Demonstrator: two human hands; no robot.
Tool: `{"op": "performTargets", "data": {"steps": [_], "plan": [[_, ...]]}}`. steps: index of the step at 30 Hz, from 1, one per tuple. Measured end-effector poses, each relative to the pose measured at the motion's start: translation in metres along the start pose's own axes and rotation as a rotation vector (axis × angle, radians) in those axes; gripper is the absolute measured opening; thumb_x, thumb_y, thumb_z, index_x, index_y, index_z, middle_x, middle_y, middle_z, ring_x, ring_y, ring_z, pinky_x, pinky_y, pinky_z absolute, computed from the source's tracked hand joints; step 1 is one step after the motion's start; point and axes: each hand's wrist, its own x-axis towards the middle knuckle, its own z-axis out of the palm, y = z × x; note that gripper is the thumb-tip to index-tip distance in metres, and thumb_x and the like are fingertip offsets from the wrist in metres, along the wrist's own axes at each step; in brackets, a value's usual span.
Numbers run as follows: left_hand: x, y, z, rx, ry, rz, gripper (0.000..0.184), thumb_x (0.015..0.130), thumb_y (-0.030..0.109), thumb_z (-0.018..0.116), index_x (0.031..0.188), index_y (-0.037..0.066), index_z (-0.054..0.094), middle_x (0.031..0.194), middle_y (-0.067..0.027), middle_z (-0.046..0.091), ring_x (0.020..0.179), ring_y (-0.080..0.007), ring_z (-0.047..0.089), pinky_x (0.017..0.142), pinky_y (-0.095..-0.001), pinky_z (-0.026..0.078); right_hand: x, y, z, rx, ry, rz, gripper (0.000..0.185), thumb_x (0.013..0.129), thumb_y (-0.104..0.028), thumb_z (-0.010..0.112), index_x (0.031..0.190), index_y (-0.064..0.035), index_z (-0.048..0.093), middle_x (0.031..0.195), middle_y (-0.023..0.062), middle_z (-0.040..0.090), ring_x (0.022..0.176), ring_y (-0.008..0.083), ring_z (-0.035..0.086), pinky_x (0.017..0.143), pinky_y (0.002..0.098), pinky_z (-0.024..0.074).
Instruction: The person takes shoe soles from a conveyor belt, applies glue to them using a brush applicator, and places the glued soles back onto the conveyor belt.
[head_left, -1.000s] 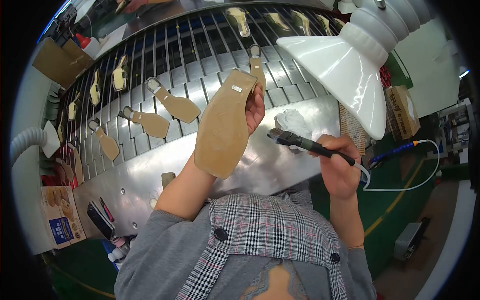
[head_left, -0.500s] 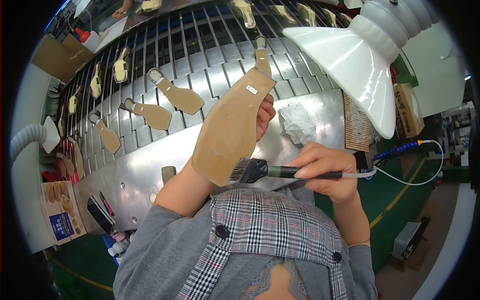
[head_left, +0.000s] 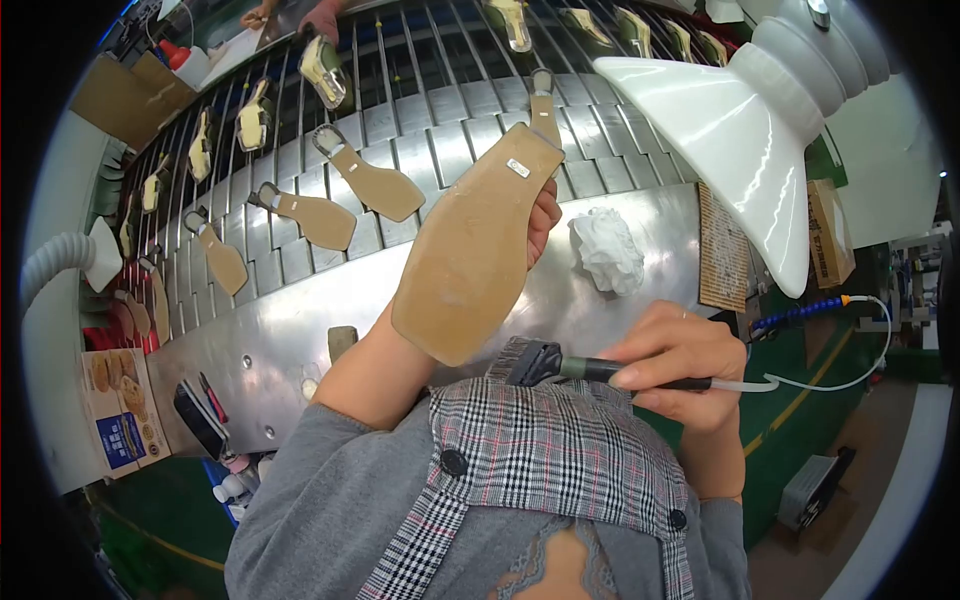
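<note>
A tan shoe sole is held up in front of me by my left hand; the curled fingers show past its right edge and the rest is hidden behind it. A small white label marks its narrow end. My right hand is closed round the handle of a black brush with a pale tube at its rear. The bristles sit below and right of the sole's wide end, apart from it. Crumpled white paper or cloth lies on the metal table.
Several tan soles lie on the slatted conveyor, with shoes beyond them. A white hood hangs at upper right, another at left. A box stands lower left. Another person's hand is near a far shoe.
The brush swung across to near the sole's wide end, then moved back right, away from it. The sole was raised slightly and shifted right. A co-worker's hand and a shoe appeared at the far side.
</note>
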Motion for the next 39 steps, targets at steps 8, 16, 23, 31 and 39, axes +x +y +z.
{"op": "performTargets", "data": {"steps": [8,16,23,31,39], "plan": [[0.002,0.003,0.009,-0.038,0.027,0.022,0.027,0.086,0.003,0.06,0.109,-0.007,0.05,0.096,-0.0081,0.047,0.085,-0.0144,0.048,0.069,-0.0245,0.048,0.003,0.006,-0.009,-0.049,-0.016,0.014,0.032,0.065,-0.006,0.075,0.096,0.0005,0.074,0.095,0.0181,0.071,0.08,0.0238,0.063,0.072,0.0327,0.0466],[0.005,0.003,0.006,-0.028,0.018,0.013,0.03,0.087,0.005,0.059,0.111,-0.008,0.048,0.098,-0.0101,0.048,0.085,-0.0152,0.048,0.07,-0.0255,0.049,0.008,0.012,0.009,0.171,0.248,-0.047,0.029,0.075,-0.013,0.075,0.097,0.0052,0.071,0.094,0.0196,0.07,0.081,0.0229,0.062,0.074,0.0325,0.0471],[0.012,0.024,-0.011,-0.008,-0.074,-0.106,0.041,0.088,0.012,0.062,0.119,-0.009,0.045,0.103,-0.0136,0.053,0.093,-0.0199,0.057,0.084,-0.0287,0.052,0.011,-0.007,0.032,-0.062,0.096,0.066,0.025,0.076,-0.004,0.071,0.099,0.0045,0.069,0.085,0.0144,0.069,0.073,0.0201,0.062,0.067,0.0298,0.0478],[0.026,0.026,-0.013,0.093,0.03,0.015,0.037,0.083,0.009,0.066,0.112,-0.007,0.05,0.099,-0.0111,0.054,0.087,-0.0176,0.057,0.077,-0.0267,0.052,0.007,-0.016,0.043,-0.408,0.183,-0.114,0.028,0.073,-0.002,0.073,0.1,0.0043,0.068,0.082,0.0132,0.068,0.068,0.023,0.063,0.059,0.0292,0.0489],[0.048,0.044,-0.021,0.199,-0.115,-0.086,0.029,0.083,0.008,0.066,0.107,-0.004,0.055,0.094,-0.0085,0.057,0.085,-0.0193,0.061,0.079,-0.0312,0.053,-0.004,-0.016,0.069,-0.86,0.04,-0.399,0.034,0.071,-0.006,0.073,0.101,0.0059,0.064,0.089,0.0157,0.069,0.072,0.0211,0.063,0.056,0.032,0.0474]]}}
